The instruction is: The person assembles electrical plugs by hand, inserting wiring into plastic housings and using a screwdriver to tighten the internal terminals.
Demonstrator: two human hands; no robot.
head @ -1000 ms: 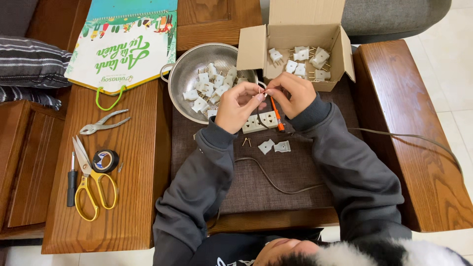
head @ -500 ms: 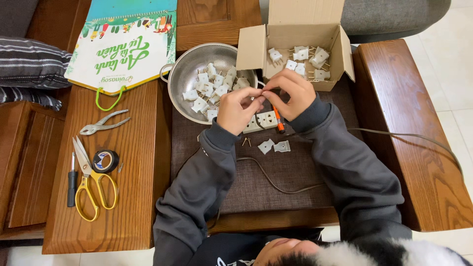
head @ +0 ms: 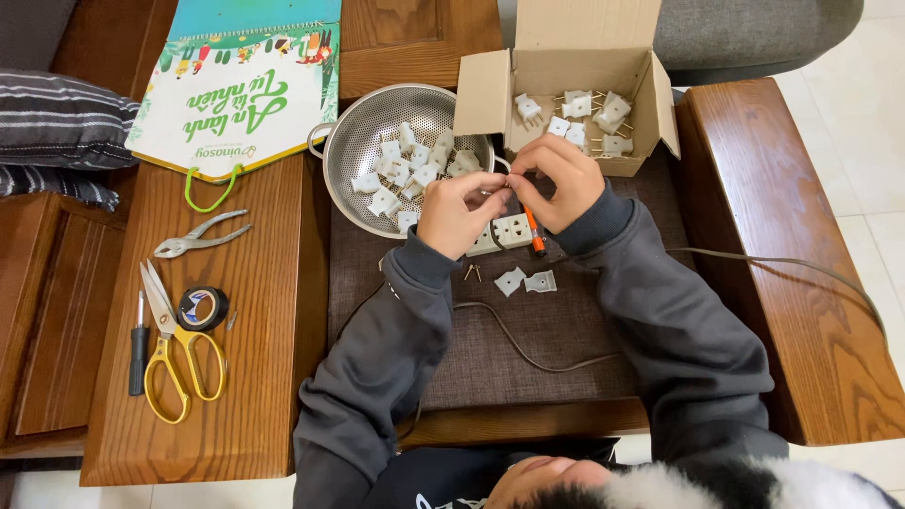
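From the head camera, your two hands meet over the far edge of the brown cloth mat [head: 528,339]: your left hand [head: 459,213] curls its fingertips together on a small white plug part [head: 497,192], and your right hand [head: 559,179] pinches the same small part from the other side, with an orange-handled screwdriver [head: 534,234] hanging down from under that hand. Just beneath them lies one white multi-socket power strip [head: 501,233], and two loose white plug shells [head: 526,281] sit on the mat near it. The round steel colander [head: 351,151] at the mat's far left corner holds many white plugs, too heaped to count; the open cardboard box [head: 586,72] at the far right holds about six. On the wooden table's left side lie one pair of grey pliers [head: 196,237], one pair of yellow-handled scissors [head: 174,349], one roll of black tape [head: 203,307] and one black-handled screwdriver [head: 139,346]. Compared with half a second ago, your hands have barely shifted.
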